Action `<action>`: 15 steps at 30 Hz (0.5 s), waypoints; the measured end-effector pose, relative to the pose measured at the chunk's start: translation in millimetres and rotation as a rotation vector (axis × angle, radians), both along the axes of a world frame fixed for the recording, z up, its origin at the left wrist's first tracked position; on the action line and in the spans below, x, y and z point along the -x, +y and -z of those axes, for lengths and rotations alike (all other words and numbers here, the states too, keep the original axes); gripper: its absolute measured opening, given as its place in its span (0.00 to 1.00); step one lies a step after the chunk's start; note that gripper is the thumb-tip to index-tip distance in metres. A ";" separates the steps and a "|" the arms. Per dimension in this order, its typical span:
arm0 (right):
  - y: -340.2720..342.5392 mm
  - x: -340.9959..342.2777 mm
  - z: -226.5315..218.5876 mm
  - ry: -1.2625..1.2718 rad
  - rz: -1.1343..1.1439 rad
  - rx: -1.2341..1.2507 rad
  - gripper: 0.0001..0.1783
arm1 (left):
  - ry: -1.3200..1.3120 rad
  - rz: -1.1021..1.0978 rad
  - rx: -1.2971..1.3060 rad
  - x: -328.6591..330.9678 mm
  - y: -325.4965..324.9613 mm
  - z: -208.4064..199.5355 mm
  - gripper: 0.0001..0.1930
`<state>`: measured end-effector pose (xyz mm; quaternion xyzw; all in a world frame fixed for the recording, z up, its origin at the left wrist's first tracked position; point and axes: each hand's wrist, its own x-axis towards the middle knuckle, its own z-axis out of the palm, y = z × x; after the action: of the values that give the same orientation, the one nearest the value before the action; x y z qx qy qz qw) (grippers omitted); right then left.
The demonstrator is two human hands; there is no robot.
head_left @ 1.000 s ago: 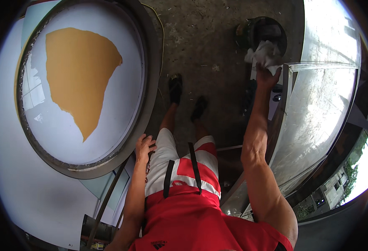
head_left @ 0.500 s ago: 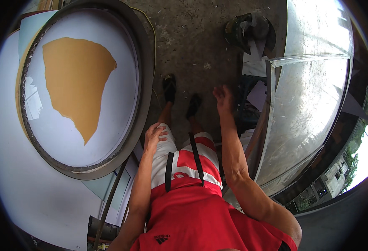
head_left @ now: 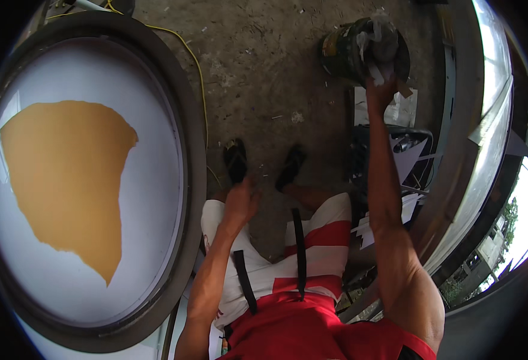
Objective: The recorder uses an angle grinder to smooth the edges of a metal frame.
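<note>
My right hand (head_left: pixel 381 91) reaches far forward to the mouth of a dark green bucket (head_left: pixel 343 53). Pale scraps (head_left: pixel 378 39) and a grey lump fill its opening. The fingers meet white material there, and whether they grip it is hidden. Over my left thigh hangs my left hand (head_left: pixel 240 205), its fingers loosely bent and slightly apart, with nothing seen in it. Left of me is an oval dark-framed panel (head_left: pixel 187 180) with a glossy pale surface. A large ragged-edged tan sheet (head_left: pixel 69 174) shows on that surface.
A yellow cord (head_left: pixel 199 78) runs along the concrete floor (head_left: pixel 264 66) beside the oval frame. Below the bucket stands a dark crate (head_left: pixel 360 159) with white offcuts. Shiny sheet panels (head_left: pixel 493 129) rise at the far right.
My right hand has moved forward and right to the bucket. My left hand has shifted right and slightly forward. The view has turned, my knees are wider apart, and the oval panel appears farther left and lower.
</note>
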<state>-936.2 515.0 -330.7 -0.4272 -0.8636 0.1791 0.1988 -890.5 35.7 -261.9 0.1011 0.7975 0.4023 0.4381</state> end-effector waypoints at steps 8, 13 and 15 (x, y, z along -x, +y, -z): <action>146.6 80.8 46.7 -0.428 -0.140 -0.313 0.63 | 0.157 0.244 0.035 44.5 48.8 50.0 0.29; 214.8 112.6 103.9 -0.349 -0.079 -0.302 0.66 | 0.128 0.236 0.039 73.5 73.8 52.1 0.30; 228.9 119.1 115.0 -0.262 -0.135 -0.357 0.64 | 0.147 0.265 0.056 79.1 78.8 52.1 0.30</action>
<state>-1055.2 743.9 -445.7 -0.3461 -0.9267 -0.0203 0.1451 -969.6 114.5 -314.0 0.2223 0.8179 0.3100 0.4306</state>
